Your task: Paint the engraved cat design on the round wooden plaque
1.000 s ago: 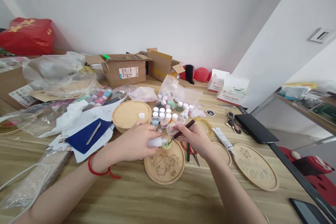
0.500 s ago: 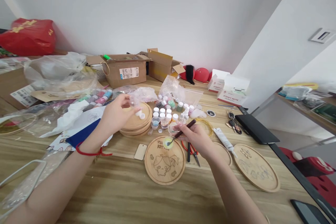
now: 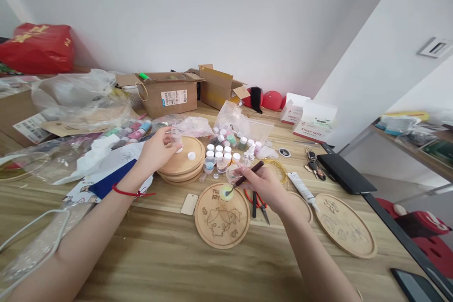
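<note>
Some fingers of the left hand (image 3: pixel 155 152) are hidden behind the small clear plastic container (image 3: pixel 176 137) it pinches; whether that touches the stacked round wooden trays (image 3: pixel 182 160) is unclear. The right hand (image 3: pixel 262 184) closes around a slim dark-handled tool (image 3: pixel 241 180), tip at a glossy yellow-green round patch (image 3: pixel 224 189) covering lettering on a line-drawn wooden disc (image 3: pixel 201 226).

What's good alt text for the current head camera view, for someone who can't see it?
A person's right hand holds a dark tool, its tip at a small yellowish dish on a round wooden plate with a line drawing. The left hand holds a small clear container at stacked wooden plates; white-capped jars stand beyond.
</note>
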Demonstrator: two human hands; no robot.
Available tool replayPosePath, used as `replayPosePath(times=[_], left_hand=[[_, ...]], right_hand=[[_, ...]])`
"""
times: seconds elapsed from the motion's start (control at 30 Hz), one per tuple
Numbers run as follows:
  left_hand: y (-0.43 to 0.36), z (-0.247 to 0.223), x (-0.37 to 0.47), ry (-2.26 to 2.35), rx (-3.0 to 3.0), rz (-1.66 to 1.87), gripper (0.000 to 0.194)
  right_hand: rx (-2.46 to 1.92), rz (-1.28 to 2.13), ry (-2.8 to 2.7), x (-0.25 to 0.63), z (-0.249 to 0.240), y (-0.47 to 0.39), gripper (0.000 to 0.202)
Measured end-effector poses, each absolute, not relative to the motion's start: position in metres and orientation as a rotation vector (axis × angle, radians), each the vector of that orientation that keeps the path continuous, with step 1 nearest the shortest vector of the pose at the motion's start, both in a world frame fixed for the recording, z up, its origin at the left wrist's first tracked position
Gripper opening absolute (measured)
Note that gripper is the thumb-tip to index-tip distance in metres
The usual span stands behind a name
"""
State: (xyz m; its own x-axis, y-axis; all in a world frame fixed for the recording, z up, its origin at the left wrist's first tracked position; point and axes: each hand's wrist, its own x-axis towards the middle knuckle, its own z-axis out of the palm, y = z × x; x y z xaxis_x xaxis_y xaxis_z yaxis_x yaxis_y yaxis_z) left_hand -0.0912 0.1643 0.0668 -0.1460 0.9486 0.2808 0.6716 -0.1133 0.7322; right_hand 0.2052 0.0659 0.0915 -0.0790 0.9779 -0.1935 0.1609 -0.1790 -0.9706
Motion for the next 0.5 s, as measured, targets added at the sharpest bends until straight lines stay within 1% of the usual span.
replayPosePath(times=[0.13,0.23,0.3,0.37,0.43,0.5], left_hand=[[0.167,0.063,-0.093,1.811,1.855,1.142,0.079],[0.163,0.068,-0.093,1.699,1.995,1.258,0.089],[0.157,0.076,-0.09,1.611,2.105,1.352,0.091],[0.146,0.086,-0.084,1.584,2.183,1.463,0.091],[0.131,0.094,-0.075,1.535,2.245,1.646,0.088],[0.115,0.101,-0.064,1.434,2.256,1.817,0.072]], right_hand=[[-1.416,1.33,-1.338,0.207,0.091,0.067,0.037],[-1.432,1.292,-1.387,0.209,0.092,0.067,0.039],[-1.444,1.266,-1.412,0.209,0.092,0.067,0.041],[-1.453,1.253,-1.417,0.209,0.093,0.066,0.041],[-1.446,1.255,-1.41,0.209,0.094,0.066,0.042],[-1.434,1.256,-1.403,0.209,0.096,0.064,0.042]])
